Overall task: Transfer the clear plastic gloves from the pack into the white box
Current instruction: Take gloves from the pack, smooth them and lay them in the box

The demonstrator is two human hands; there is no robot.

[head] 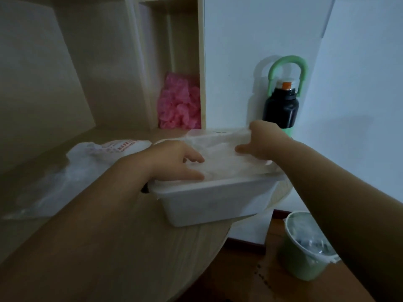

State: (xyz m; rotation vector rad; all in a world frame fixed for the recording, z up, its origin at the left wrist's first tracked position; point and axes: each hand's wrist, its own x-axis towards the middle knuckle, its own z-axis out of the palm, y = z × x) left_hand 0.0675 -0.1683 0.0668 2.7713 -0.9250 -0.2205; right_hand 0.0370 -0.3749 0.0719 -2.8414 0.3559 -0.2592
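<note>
Pinch-grip, left hand [174,160] and right hand [261,142], on gloves [218,152] over white box [214,200]; bottle [280,110] behind.

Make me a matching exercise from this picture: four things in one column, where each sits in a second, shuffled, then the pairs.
Things: 1 clear plastic gloves; 2 pack; 3 pink bundle; 4 black bottle.
Places: A inside a shelf compartment; B upright against the wall; C over the white box, held by the left hand and right hand; D lying crumpled on the table.
Pairs: 1-C; 2-D; 3-A; 4-B.
</note>
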